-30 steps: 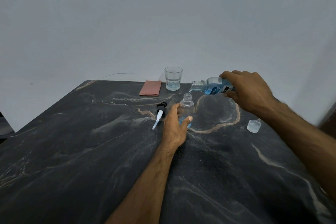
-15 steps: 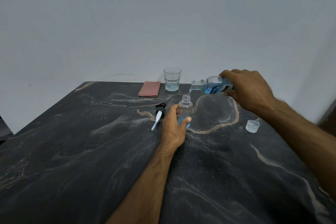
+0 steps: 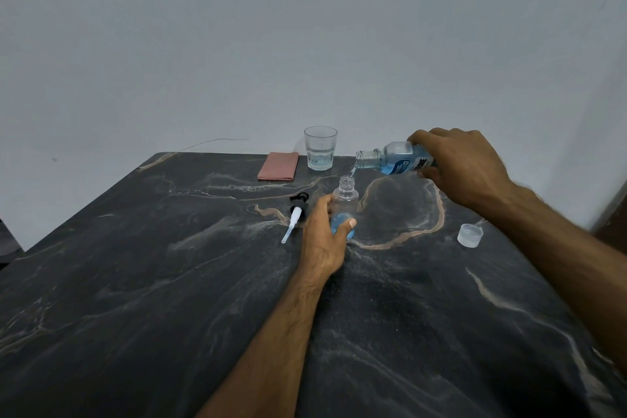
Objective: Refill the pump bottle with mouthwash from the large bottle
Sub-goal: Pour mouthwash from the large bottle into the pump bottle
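You were in what looked like a plain room of a home, though little settled it. You stood at a dark, marble-patterned surface (image 3: 169, 299) with tan veins, pushed against a bare, pale wall (image 3: 305, 27). The things on it were household ones: a drinking glass (image 3: 320, 148) and a folded pink cloth (image 3: 278, 166) at the far edge, and a mouthwash bottle (image 3: 395, 159). At the far right showed a strip of brown wood (image 3: 615, 214), perhaps a door.
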